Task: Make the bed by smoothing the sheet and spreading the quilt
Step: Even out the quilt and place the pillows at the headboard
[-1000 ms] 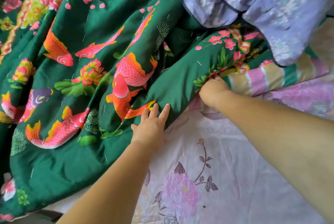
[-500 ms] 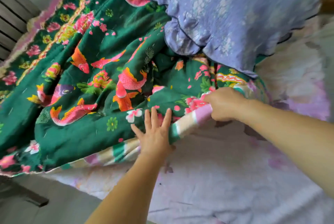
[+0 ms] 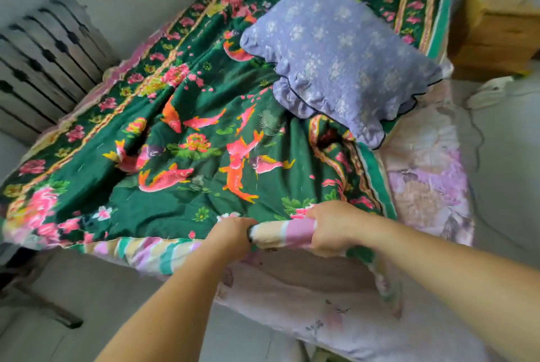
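A green quilt (image 3: 187,134) printed with red fish and pink flowers covers most of the bed, rumpled in the middle. Its striped border (image 3: 152,250) runs along the near edge. My left hand (image 3: 233,237) and my right hand (image 3: 333,227) both grip that striped edge, close together, lifted a little above the sheet. A pale pink floral sheet (image 3: 423,186) shows on the bed's right side and near corner.
A purple frilled pillow (image 3: 339,55) lies on the quilt near the head of the bed. A radiator (image 3: 43,63) stands against the left wall. A wooden nightstand (image 3: 496,25) is at the far right, with a cord on the floor (image 3: 479,134).
The view has pulled back from the quilt. My left hand went from flat on the quilt to gripping its striped edge, and both hands have drawn that edge toward me.
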### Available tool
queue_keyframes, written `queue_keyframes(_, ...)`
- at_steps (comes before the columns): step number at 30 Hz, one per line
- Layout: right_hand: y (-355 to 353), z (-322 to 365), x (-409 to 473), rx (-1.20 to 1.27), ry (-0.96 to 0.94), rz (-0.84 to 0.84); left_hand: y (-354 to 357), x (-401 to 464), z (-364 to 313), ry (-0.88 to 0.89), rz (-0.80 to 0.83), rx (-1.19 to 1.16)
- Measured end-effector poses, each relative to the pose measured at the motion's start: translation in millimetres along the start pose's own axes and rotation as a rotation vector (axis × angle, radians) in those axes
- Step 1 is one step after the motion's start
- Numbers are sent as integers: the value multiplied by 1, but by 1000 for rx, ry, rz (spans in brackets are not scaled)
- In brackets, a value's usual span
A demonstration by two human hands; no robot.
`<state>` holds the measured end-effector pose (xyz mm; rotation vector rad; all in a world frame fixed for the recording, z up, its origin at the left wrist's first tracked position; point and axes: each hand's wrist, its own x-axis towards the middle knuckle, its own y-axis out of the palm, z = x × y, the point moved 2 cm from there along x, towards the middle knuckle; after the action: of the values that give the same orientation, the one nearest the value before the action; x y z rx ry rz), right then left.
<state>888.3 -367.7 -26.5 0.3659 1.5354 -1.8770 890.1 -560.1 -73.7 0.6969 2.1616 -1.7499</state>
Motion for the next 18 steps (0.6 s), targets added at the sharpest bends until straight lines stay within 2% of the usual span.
queue_keyframes(5,-16,22,-36,-147,15,-7,-9,-52,-4,-16,-72,-20)
queue_keyframes(10,-27,19,-66,-149,-12,-2,-20,-82,-25,-8,-133,8)
queue_keyframes(18,-3,-28,-117,-27,-42,77,4,-109,-89,-18,-50,92)
